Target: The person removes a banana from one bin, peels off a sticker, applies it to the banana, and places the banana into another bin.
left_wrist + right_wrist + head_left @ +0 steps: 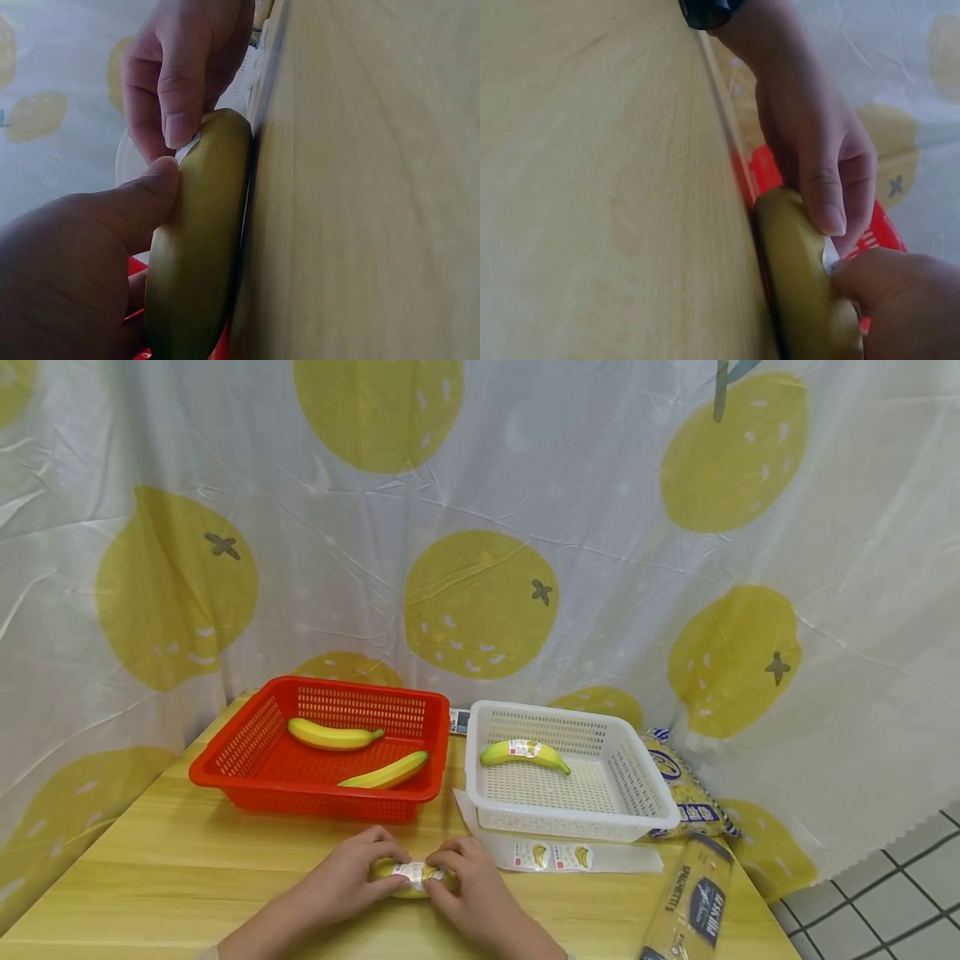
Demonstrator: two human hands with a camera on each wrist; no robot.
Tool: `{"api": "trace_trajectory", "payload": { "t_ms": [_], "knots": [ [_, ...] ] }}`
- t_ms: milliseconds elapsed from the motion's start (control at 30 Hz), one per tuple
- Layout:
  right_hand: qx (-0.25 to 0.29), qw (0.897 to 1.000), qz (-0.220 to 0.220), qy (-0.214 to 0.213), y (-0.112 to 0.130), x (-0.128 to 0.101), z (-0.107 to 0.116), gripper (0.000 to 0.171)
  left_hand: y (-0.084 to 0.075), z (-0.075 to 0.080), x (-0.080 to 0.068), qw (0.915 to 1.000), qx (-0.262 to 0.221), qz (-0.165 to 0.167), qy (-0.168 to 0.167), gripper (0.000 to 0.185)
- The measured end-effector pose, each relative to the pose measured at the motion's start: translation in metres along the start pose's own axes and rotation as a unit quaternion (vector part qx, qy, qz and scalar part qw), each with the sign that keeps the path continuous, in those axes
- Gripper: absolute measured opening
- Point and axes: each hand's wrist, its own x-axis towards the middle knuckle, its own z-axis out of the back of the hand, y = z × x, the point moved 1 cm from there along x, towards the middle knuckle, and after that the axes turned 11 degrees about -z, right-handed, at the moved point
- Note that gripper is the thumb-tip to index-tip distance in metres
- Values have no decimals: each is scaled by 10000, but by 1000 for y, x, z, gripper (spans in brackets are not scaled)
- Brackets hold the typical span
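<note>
A yellow banana [408,881] lies on the wooden table [187,868] near its front edge, held between both hands. My left hand [378,862] grips its left end, thumb [146,199] pressed on the peel. My right hand [450,870] curls round the right end, with a fingertip [178,127] at the edge of a white sticker [411,871] on the banana's top. The wrist views show the banana [199,247] [799,277] resting on the tabletop, with the two thumbs meeting at the sticker [830,259].
Behind the hands, a red basket [225,760] holds two bananas [333,735]. To its right, a white basket [570,822] holds one stickered banana [525,753]. A sticker sheet [558,856] lies under its front. A spaghetti pack [690,902] and a bag [690,793] lie at the right edge.
</note>
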Motion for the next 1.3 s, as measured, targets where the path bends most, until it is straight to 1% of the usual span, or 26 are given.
{"api": "trace_trajectory", "payload": {
  "t_ms": [100,200,267,367,433,533,600,700,833,933,1000,1133,1200,1267,1300],
  "knots": [
    [-134,9998,-8,139,1,0,0,24,0,0,0,9997,-192,-60,126,27],
    [-114,9991,-113,398,1,0,1,32,-1,-1,0,9995,-249,-15,198,28],
    [169,9971,-373,645,0,0,3,35,-1,0,1,9996,-190,74,184,29],
    [697,9909,-763,865,-2,3,8,30,-2,2,3,9994,-13,330,59,30],
    [1054,9862,-941,862,-4,5,12,22,-2,3,5,9986,55,518,-72,32],
    [1397,9817,-1061,746,-6,8,14,15,-2,5,6,9969,125,746,-215,35],
    [1566,9789,-1138,658,-7,8,13,13,-2,5,7,9967,101,770,-226,35],
    [1716,9757,-1255,532,-7,8,10,12,-2,3,6,9973,24,723,-157,32],
    [1659,9775,-1237,408,-8,7,6,5,-1,-1,5,9983,-244,528,-55,26],
    [1588,9799,-1141,395,-7,6,6,6,0,-4,4,9978,-496,429,-47,24],
    [1561,9811,-1078,387,-7,6,7,6,-1,-6,3,9970,-626,438,-82,24],
    [1481,9830,-984,460,-7,5,6,9,-2,-10,3,9944,-845,624,-105,21],
    [1390,9843,-954,517,-7,4,6,10,-1,-11,3,9938,-891,661,-115,20],
    [1254,9864,-899,561,-5,3,7,12,0,-12,2,9944,-888,563,-133,19],
    [1177,9878,-852,566,-4,3,7,12,0,-12,2,9952,-859,453,-144,19]
  ]
}}
